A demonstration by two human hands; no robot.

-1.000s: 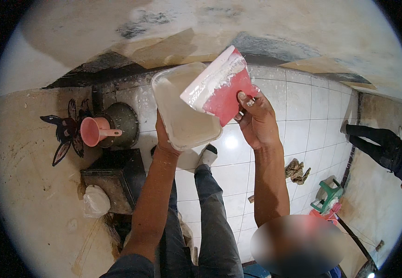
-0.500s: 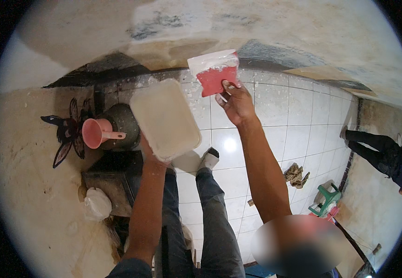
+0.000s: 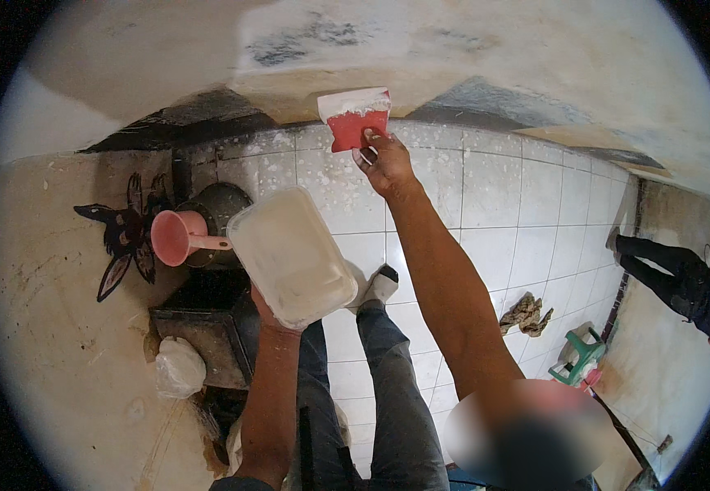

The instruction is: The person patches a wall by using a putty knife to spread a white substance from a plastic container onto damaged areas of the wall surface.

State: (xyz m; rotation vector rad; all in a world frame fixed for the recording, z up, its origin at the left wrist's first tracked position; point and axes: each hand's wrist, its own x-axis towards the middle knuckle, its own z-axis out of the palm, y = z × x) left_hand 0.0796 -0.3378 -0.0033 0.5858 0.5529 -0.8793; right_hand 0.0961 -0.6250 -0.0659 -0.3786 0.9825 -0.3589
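My right hand (image 3: 384,164) is stretched forward and grips a red flat scraper (image 3: 356,120) loaded with white putty along its far edge. The scraper's edge rests against the base of the patchy wall (image 3: 420,49), just above the tiled floor. My left hand (image 3: 271,315) holds a white rectangular tub (image 3: 290,255) from underneath, tilted, with white paste inside. The tub sits lower and to the left of the scraper, apart from it.
A pink dipper (image 3: 179,236) lies on a dark round pot (image 3: 222,211) at left, beside a dark box (image 3: 207,327) and a white bag (image 3: 178,367). A rag (image 3: 525,314) and green stool (image 3: 581,356) lie on the tiles. Another person's legs (image 3: 670,266) are at right.
My right hand moved the scraper off the tub and forward up to the wall. My left hand lowered the tub toward me and to the left.
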